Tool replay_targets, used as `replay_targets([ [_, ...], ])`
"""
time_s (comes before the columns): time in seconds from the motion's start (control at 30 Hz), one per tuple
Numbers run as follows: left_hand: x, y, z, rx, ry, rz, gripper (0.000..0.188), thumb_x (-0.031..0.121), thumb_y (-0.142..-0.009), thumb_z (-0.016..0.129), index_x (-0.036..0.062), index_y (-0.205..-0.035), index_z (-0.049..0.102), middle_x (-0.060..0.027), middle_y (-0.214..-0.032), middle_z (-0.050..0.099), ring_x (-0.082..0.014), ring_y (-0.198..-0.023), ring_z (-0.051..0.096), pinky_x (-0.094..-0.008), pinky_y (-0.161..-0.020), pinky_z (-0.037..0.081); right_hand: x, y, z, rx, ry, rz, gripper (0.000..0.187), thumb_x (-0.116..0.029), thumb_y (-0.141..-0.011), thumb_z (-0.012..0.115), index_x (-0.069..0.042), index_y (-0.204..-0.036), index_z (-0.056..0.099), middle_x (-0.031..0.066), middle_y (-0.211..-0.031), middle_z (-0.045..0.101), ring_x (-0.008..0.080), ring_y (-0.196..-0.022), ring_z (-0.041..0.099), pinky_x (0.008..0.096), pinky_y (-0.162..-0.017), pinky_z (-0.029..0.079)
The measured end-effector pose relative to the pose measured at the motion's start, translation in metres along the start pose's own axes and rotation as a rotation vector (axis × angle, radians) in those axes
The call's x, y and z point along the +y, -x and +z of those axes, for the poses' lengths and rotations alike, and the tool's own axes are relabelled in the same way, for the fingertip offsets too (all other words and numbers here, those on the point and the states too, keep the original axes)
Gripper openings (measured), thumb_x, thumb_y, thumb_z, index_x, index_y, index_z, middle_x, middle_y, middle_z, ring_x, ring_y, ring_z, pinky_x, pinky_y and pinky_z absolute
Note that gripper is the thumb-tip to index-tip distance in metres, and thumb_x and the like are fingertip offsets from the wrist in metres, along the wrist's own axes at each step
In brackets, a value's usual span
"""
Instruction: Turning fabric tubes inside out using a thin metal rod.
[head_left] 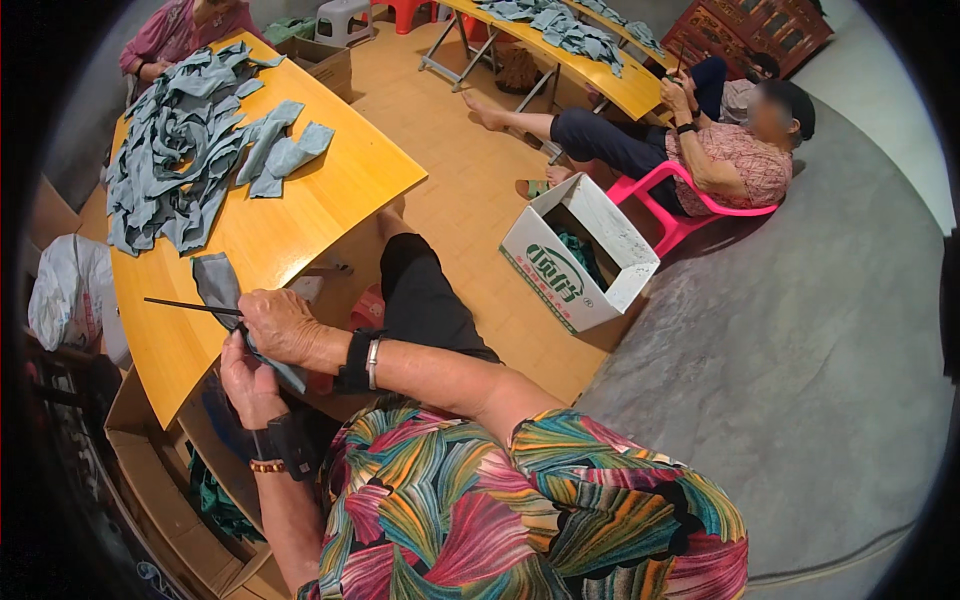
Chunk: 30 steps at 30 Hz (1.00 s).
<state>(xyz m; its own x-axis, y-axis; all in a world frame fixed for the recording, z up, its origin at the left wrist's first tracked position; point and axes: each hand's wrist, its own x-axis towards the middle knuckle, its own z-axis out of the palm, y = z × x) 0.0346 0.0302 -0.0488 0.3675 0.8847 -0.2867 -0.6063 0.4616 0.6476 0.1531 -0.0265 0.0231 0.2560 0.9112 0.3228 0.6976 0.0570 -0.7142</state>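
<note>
- Got right fingers closed round a thin black stick, left of frame centre
- Got left fingers pinching grey cloth just below, by the desk
- Got a cloth heap on it, upper left

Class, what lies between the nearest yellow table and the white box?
The head view shows a leg in dark trousers, with tan floor between it and the white box.

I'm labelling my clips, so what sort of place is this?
Probably a small informal workshop, perhaps in a home: grey cloth pieces lie heaped on a yellow table, more lie on a second table beyond, and a decorated red cabinet stands at the back.
</note>
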Motion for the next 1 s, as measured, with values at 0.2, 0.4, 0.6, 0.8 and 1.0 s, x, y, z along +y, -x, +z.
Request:
replay_targets([
  [0.2, 0.012, 0.016, 0.015, -0.235, -0.095, 0.007, 0.010, 0.006, -0.083, 0.056, 0.0026, -0.092, 0.056, -0.0052, -0.090, 0.061, -0.0140, -0.084, 0.057, -0.0261, -0.078, 0.044, 0.009, -0.005, 0.004, 0.080, -0.033, -0.003, 0.013, -0.012, -0.070, 0.053, 0.000, -0.072, 0.055, 0.0235, -0.072, 0.058, 0.0396, -0.072, 0.058, 0.0456, -0.063, 0.047],
  [0.4, 0.053, 0.028, 0.025, -0.495, -0.366, -0.092, 0.013, 0.006, -0.077, 0.060, 0.0018, -0.090, 0.057, -0.0025, -0.088, 0.061, -0.0119, -0.079, 0.057, -0.0241, -0.075, 0.044, 0.019, 0.000, 0.001, -0.074, -0.368, 0.028, 0.014, -0.012, -0.073, 0.055, 0.002, -0.075, 0.056, 0.0171, -0.063, 0.056, 0.0271, -0.060, 0.057, 0.0391, -0.056, 0.045],
  [0.6, 0.039, 0.019, 0.027, -0.363, -0.140, 0.002, 0.013, 0.003, -0.085, 0.051, 0.0005, -0.098, 0.054, -0.0085, -0.092, 0.061, -0.0167, -0.083, 0.060, -0.0254, -0.079, 0.047, 0.009, -0.012, -0.010, -0.118, -0.536, 0.107, 0.015, -0.013, -0.070, 0.056, 0.001, -0.075, 0.061, 0.0193, -0.063, 0.057, 0.0269, -0.057, 0.058, 0.0378, -0.054, 0.045],
  [0.8, 0.023, 0.014, 0.022, -0.285, -0.064, -0.007, 0.012, 0.002, -0.086, 0.049, -0.0006, -0.097, 0.052, -0.0102, -0.093, 0.061, -0.0180, -0.083, 0.061, -0.0289, -0.077, 0.050, 0.005, -0.006, -0.007, 0.001, -0.457, 0.060, 0.017, -0.015, -0.069, 0.056, 0.001, -0.073, 0.061, 0.0215, -0.068, 0.058, 0.0374, -0.065, 0.058, 0.0423, -0.057, 0.046],
  [1.0, 0.023, 0.044, 0.049, -0.238, -0.201, -0.105, 0.012, 0.011, -0.089, 0.046, 0.0048, -0.094, 0.055, -0.0042, -0.091, 0.059, -0.0133, -0.083, 0.058, -0.0251, -0.072, 0.048, 0.019, -0.007, -0.001, 0.004, -0.291, -0.110, 0.021, -0.021, -0.071, 0.054, 0.000, -0.073, 0.059, 0.0223, -0.070, 0.057, 0.0392, -0.069, 0.056, 0.0439, -0.059, 0.045],
])
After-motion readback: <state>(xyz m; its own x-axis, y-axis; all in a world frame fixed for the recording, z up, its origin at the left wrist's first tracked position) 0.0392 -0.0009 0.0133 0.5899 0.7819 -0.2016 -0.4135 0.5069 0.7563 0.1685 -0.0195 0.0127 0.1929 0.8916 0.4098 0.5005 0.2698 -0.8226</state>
